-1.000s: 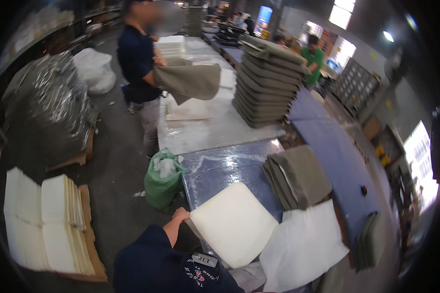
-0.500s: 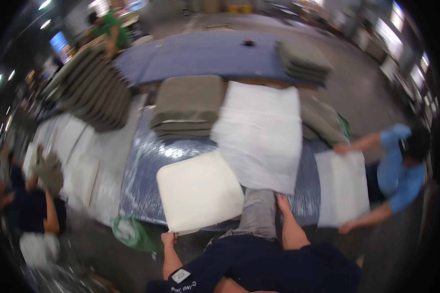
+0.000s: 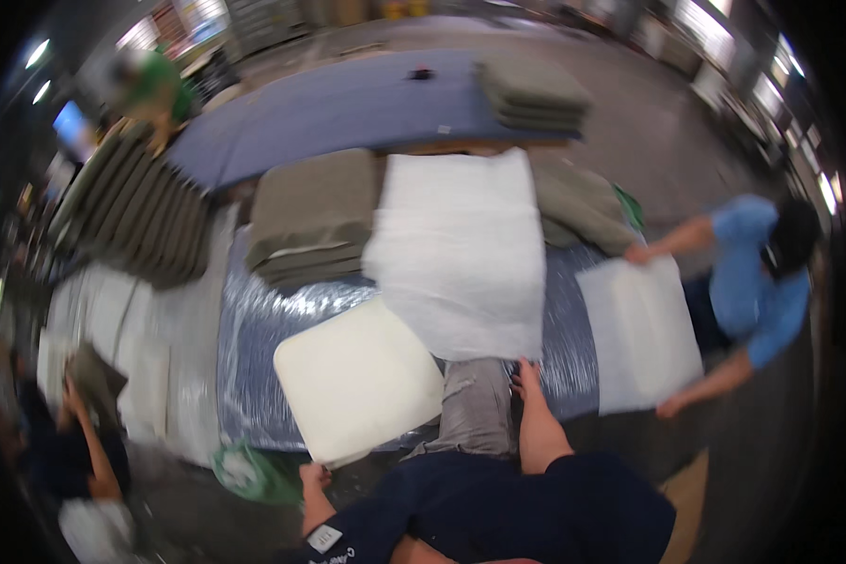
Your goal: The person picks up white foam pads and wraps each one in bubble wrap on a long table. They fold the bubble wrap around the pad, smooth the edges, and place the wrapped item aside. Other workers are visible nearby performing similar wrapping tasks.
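A cream foam pad (image 3: 357, 381) with rounded corners lies tilted on the plastic-wrapped blue table. My left hand (image 3: 316, 476) is closed at its near-left corner, gripping the edge. The pad's right corner meets my grey trousers. Right of the pad, a large white soft sheet (image 3: 461, 254) spreads toward me, its far end lying beside a folded stack of grey-brown cloth covers (image 3: 315, 211). My right hand (image 3: 526, 378) is at the sheet's near-right corner, with thumb and fingers apart; whether it touches the sheet is hard to tell.
At right, a person in light blue (image 3: 757, 273) holds a white-wrapped pad (image 3: 639, 334) by two sides. A tall stack of covers (image 3: 132, 211) leans at far left near a person in green (image 3: 150, 89). A green bag (image 3: 254, 470) sits left of my left hand. Another blue table (image 3: 329, 108) stands behind.
The whole view has shifted, so the tables and pads appear farther left. My left hand keeps its hold on the foam pad's corner. My right hand's fingers look more spread beside the sheet.
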`<state>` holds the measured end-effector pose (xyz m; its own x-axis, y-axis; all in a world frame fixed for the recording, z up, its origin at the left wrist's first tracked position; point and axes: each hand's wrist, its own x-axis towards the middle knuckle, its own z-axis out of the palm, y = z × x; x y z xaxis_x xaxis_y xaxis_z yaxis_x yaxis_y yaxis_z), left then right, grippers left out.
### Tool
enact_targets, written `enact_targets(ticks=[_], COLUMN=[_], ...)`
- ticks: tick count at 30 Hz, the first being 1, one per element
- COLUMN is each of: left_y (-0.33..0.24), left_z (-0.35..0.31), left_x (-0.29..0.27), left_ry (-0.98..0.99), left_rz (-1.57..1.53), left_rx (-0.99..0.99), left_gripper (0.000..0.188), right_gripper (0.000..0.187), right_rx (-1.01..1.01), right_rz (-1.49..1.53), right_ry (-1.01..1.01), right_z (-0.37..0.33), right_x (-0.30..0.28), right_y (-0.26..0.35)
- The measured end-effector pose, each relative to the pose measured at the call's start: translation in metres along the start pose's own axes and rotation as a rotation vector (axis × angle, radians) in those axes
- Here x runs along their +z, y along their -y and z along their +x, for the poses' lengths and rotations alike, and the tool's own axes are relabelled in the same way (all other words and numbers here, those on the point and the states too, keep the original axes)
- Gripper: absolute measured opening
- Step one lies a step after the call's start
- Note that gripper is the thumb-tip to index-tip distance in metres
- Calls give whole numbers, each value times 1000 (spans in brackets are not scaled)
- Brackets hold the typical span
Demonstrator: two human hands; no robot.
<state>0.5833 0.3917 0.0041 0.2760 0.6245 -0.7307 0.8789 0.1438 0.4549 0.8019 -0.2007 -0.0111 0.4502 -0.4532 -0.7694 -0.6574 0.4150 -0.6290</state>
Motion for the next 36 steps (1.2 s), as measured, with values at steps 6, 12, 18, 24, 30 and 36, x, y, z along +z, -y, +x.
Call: enact_targets(ticks=[6,12,18,24,30,36], left_y=[-41,-38,-101,-214,-268,-344], left_z=[-39,-79,-116,-251,-239,-152], left_x=[32,34,141,205,214,128], left_ry=[-162,22,836,1429,1257,947], left_rz=[154,-216,-95,106,-58,-12], left_rx=[-8,323,471,703,739,889], left_gripper=[22,34,54,67,79,55], right_gripper=[52,54,61,61,63,63], right_rx=[-36,-336,-409,-589,-626,-634], right_rz=[466,522,495,444,382,244], right_ry=[187,236,506,653,788,990], right_z=[102,28,-130,-252,-295,-323], right_x=[-23,53,89,118,150,232], right_y=[33,91,142,148,170,235])
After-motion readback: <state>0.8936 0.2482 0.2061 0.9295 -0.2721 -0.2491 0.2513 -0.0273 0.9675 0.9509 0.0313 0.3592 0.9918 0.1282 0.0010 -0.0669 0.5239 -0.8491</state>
